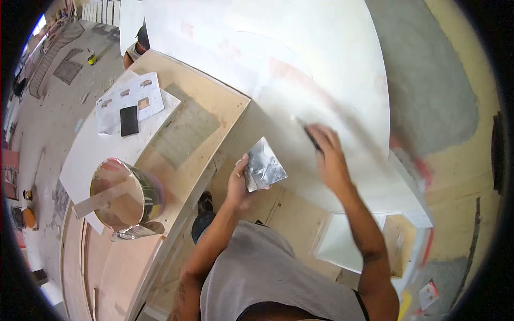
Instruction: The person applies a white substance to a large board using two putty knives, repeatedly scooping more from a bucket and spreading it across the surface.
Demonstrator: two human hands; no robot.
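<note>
My left hand (237,184) grips a square metal plate (266,165) from its left edge, fingers beneath and thumb along the side. Pale smears mark the plate's shiny face. In my right hand (331,156) is a dark-edged scraper (312,138), its far end blurred and close against the large white panel (326,59). Pinkish patches and a faint streak show on the panel around it. Both arms reach forward from my body, with the plate to the left of the scraper.
To my left, a wooden bench (225,96) carries a paint-stained bucket (153,197) with a flat strip (101,202) across its mouth. Printed sheets (120,99) and a black rectangle (129,121) lie behind it. Another person (138,47) is partly hidden behind the bench's far end.
</note>
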